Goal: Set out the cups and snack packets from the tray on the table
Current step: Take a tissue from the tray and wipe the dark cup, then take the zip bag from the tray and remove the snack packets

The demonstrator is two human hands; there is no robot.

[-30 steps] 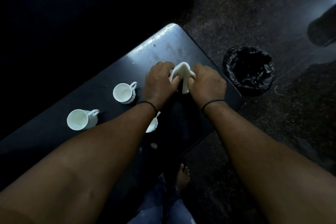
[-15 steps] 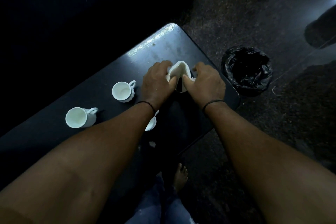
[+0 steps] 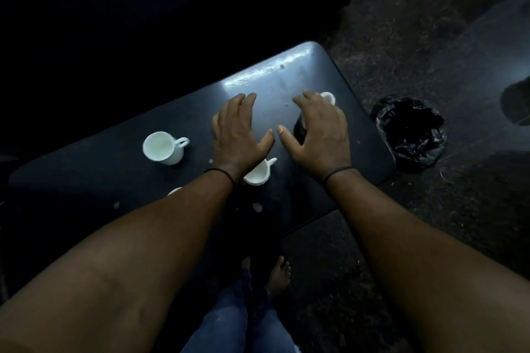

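Both hands hover over the dark table [image 3: 286, 77] with fingers spread and holding nothing. My left hand [image 3: 238, 129] is at the table's middle. My right hand [image 3: 318, 129] is beside it, over a dark object with a white rim or handle [image 3: 328, 97] showing past the fingers. One white cup [image 3: 162, 147] stands upright to the left. Another white cup [image 3: 259, 172] sits partly under my left wrist. The rim of a third cup [image 3: 175, 190] peeks out beside my left forearm. No snack packets or tray can be made out in the dim light.
A bin lined with a black bag [image 3: 410, 132] stands on the floor just past the table's right edge. Small pale specks [image 3: 257, 206] lie on the table near its front edge. A bare foot [image 3: 279, 275] and blue trousers show below.
Both hands let go of the white item they held together and opened, spreading apart over the table. The view shifted, so the cups appear farther right and lower.
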